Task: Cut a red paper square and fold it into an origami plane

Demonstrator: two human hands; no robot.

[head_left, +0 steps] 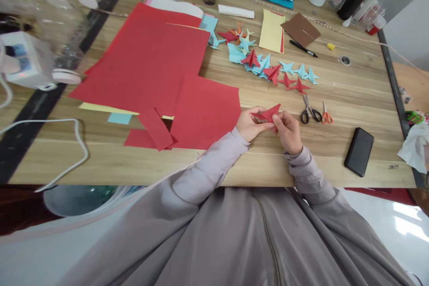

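Both hands hold a small folded piece of red paper (270,113) above the front of the wooden table. My left hand (248,124) grips its left side between thumb and fingers. With thumb and fingertips, my right hand (288,130) pinches the lower right edge, and a pointed corner of the paper sticks up between the hands. Just left of my left hand lies a large red sheet (208,114). Behind the hands sit several folded red and blue paper figures, among them a red one (300,86) and a blue one (313,75).
Right of my hands lie black-handled scissors (311,111), small orange scissors (326,115) and a black phone-like slab (359,152). Red strips (155,128) and a stack of red sheets (150,58) cover the left. Farther back are yellow paper (272,31), brown paper (300,30) and a black pen (303,48).
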